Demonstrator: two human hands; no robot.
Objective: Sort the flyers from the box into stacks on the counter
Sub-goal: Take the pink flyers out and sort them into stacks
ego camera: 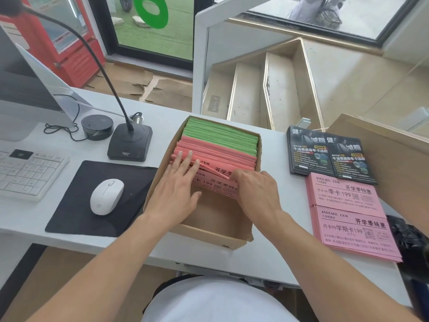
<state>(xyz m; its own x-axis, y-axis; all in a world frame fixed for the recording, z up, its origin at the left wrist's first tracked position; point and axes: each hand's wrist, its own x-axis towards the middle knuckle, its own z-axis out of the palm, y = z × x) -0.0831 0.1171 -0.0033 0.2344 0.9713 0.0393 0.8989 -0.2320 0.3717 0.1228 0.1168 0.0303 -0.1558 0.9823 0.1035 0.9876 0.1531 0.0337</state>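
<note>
A cardboard box stands on the white counter in front of me. Inside it, pink flyers stand on edge in front of green flyers. My left hand lies with straight fingers against the front pink flyers, leaning them back. My right hand curls its fingers over the top edge of the front pink flyers and grips them. To the right of the box lie two stacks of pink flyers and two stacks of black flyers.
Left of the box are a desk microphone, a white mouse on a black pad, a keyboard and a monitor. A wooden panel stands at the right. A black bag lies beside the pink stacks.
</note>
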